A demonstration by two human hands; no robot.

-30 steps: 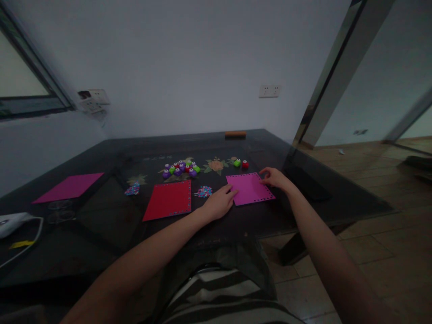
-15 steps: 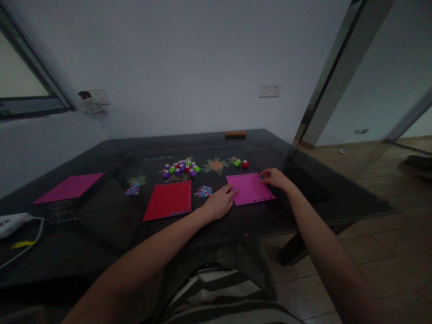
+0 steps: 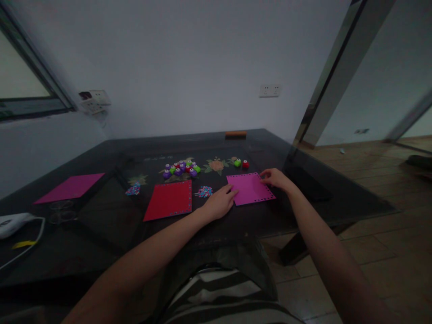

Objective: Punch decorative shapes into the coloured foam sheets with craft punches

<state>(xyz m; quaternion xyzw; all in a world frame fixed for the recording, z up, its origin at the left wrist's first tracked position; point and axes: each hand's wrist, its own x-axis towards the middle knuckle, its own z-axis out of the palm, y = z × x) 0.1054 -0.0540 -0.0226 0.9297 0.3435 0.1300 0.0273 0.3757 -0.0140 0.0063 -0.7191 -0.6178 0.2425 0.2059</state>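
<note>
A pink square sheet [image 3: 249,190] with dark punched-looking spots along its top, right and bottom edges lies on the dark table. My left hand [image 3: 220,202] rests flat at its left edge, fingers stretched out with the tips on the sheet. At the upper right edge, my right hand [image 3: 275,178] has its fingers bent, thumb and forefinger at the sheet's border. To the left of my left hand lies a red sheet [image 3: 170,199] with small dots along its edges. Between them is a small pile of tiny blue, pink and white pieces [image 3: 204,192].
Several purple, green and red eyed stamps or toys [image 3: 182,168] cluster behind the red sheet. A green one [image 3: 237,162] and a red one [image 3: 245,164] stand behind the pink sheet. Farther left are another tiny-piece pile [image 3: 133,189], a magenta sheet [image 3: 70,188] and a white power strip [image 3: 13,224].
</note>
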